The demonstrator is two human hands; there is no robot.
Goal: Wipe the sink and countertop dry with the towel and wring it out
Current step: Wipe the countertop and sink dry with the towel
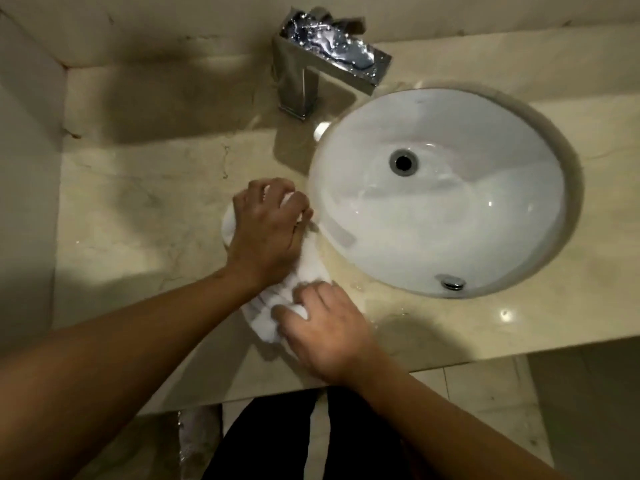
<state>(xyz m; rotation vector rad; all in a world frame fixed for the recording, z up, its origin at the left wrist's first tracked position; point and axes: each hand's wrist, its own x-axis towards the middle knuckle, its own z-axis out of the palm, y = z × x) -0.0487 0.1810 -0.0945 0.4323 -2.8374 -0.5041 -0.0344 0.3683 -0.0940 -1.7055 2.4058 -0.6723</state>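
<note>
Seen from above, a person is leaning over a beige marble tabletop [138, 209], both bare hands pressing down on a white towel [308, 268] lying on the stone just left of the sink [440, 192]. To the far left, a tiled side wall [27, 168] is closing off the tabletop, and a wide stretch of bare stone is lying open between that wall and the towel. The left hand [266, 233] is resting on the towel's far end, fingers curled and gripping a bunched fold close to the basin's rim. The towel is rolled into a long, loose rope, its long axis running from that far end, up and to the left, down toward the tabletop's near edge, roughly following the curve of the basin. The right hand [322, 327] is clamping the near end, fingers closed over the cloth, near the front edge of the tabletop. Small puddles are glinting on the stone between the towel and the basin. Behind, a square chrome faucet [311, 71] is standing at the back of the tabletop, its spout reaching toward the oval white basin. Inside the basin, the drain [403, 162] is sitting near the centre and an overflow fitting [453, 282] near the front rim. To the right of the basin, more bare tabletop is stretching toward the frame's edge.
</note>
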